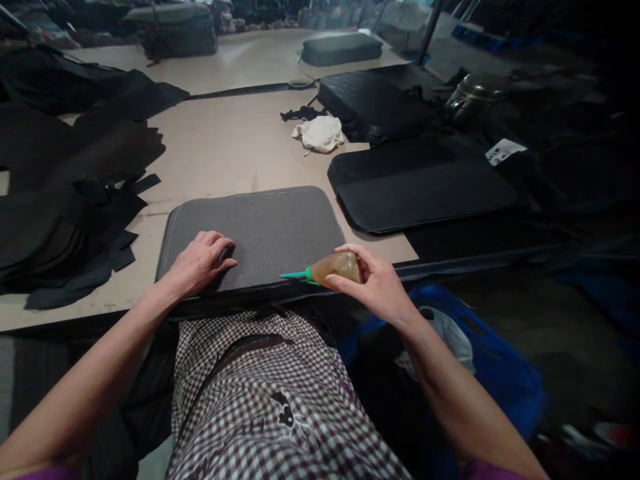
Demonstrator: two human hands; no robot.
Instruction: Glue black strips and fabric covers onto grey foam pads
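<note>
The right hand (373, 280) holds an amber bottle (336, 268), its green nozzle (296, 275) pointing left over the near edge of a grey panel (265, 227). The left hand (200, 262), fingers curled, lies at the panel's near left; whether it grips anything, I cannot tell. Beyond, on the counter (220, 147), sits a white cloth (323, 133).

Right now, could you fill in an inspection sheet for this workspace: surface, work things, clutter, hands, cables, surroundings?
Surface: tan board, with visible seams and marks.
Work things: grey panel, flat at the near edge; bottle with a green nozzle.
Clutter: crumpled white cloth; dark pieces heaped at left.
Hands: left hand at the grey panel, unclear whether it holds anything; right hand grips the bottle, nozzle pointing left.
Cables: nothing seen.
Surroundings: blue container below at right; background dim and blurred.
</note>
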